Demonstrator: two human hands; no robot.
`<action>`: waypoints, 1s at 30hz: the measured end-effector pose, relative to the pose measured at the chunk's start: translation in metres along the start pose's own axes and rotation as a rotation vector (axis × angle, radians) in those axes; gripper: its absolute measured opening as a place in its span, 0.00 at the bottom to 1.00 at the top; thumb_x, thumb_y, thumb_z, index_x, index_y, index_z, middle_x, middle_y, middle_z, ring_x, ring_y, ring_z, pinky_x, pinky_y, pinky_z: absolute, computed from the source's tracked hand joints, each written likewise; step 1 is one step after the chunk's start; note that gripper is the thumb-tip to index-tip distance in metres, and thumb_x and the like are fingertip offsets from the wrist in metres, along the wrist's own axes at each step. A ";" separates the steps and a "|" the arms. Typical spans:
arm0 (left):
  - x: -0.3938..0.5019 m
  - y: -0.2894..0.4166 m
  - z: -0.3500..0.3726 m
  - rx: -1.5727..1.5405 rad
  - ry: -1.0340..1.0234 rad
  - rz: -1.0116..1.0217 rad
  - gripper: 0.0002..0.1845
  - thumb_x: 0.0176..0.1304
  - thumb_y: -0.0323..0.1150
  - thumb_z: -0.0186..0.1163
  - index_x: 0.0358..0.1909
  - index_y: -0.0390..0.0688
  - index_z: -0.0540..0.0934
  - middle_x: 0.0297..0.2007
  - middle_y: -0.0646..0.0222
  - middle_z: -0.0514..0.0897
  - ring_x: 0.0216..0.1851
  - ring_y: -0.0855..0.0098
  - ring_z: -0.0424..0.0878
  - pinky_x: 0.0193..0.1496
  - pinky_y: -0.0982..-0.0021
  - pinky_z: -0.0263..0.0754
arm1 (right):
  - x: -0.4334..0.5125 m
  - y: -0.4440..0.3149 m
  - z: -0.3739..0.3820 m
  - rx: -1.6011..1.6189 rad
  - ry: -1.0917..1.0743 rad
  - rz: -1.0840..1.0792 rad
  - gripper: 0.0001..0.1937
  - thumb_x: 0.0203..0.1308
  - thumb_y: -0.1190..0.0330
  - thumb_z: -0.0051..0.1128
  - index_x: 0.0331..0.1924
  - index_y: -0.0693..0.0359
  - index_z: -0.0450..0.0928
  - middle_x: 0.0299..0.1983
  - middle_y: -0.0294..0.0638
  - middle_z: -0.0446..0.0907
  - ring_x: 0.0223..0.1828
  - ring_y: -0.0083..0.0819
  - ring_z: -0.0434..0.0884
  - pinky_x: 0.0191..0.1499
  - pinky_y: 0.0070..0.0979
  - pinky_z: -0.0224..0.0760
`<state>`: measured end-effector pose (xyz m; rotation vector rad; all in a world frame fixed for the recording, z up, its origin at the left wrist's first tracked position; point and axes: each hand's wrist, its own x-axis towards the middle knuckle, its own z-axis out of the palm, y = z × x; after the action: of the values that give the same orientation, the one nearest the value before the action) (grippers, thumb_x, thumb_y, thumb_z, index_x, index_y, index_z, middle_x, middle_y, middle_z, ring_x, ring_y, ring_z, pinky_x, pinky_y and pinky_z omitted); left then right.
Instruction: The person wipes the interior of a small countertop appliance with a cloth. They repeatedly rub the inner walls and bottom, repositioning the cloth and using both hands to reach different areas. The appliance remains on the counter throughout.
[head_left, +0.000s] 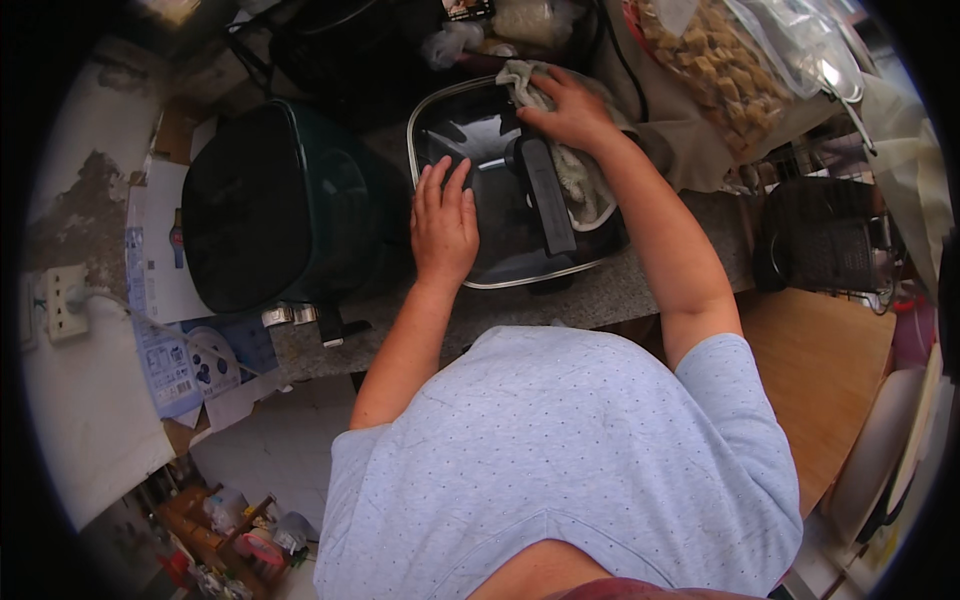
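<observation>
A square glass lid (495, 225) with a metal rim and a long black handle (547, 196) lies in front of me on a black electric pan or pot, whose body is mostly hidden. My left hand (446, 225) rests flat near the lid's left edge, fingers extended, holding nothing. At the lid's far right corner, my right hand (566, 111) presses on a pale, damp-looking cloth (574, 180). The cloth trails down along the right side of the handle, over the glass. Part of it is hidden under my right hand and forearm.
A dark green air fryer (300, 202) stands close on the left of the granite counter (322, 349). A wall socket (67, 300) holds a plugged-in cord. On the right are a bag of brown chunks (724, 67), a black basket (821, 232) and a wooden board (817, 375).
</observation>
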<state>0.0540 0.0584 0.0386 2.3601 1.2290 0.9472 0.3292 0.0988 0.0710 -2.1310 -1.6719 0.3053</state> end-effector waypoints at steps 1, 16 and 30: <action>0.000 0.000 0.000 -0.001 -0.001 -0.004 0.21 0.78 0.36 0.54 0.69 0.51 0.78 0.71 0.63 0.73 0.76 0.52 0.66 0.76 0.52 0.62 | -0.002 0.002 0.002 0.000 0.009 0.007 0.42 0.55 0.36 0.61 0.73 0.43 0.74 0.81 0.47 0.61 0.77 0.50 0.68 0.76 0.46 0.62; -0.001 0.000 0.000 -0.014 -0.006 0.010 0.21 0.78 0.36 0.53 0.69 0.51 0.78 0.72 0.62 0.72 0.76 0.50 0.64 0.77 0.52 0.62 | -0.092 0.028 -0.018 0.106 0.201 0.019 0.32 0.64 0.53 0.61 0.67 0.63 0.72 0.75 0.60 0.65 0.71 0.59 0.72 0.68 0.46 0.71; -0.001 0.003 0.002 0.022 0.006 -0.008 0.21 0.77 0.35 0.55 0.69 0.51 0.77 0.71 0.63 0.72 0.76 0.51 0.65 0.77 0.52 0.63 | -0.021 0.063 -0.006 0.205 0.269 0.094 0.28 0.61 0.54 0.56 0.62 0.63 0.77 0.53 0.62 0.84 0.56 0.63 0.82 0.59 0.49 0.76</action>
<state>0.0566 0.0554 0.0383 2.3693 1.2562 0.9440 0.3815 0.0651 0.0469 -2.0008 -1.3335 0.1968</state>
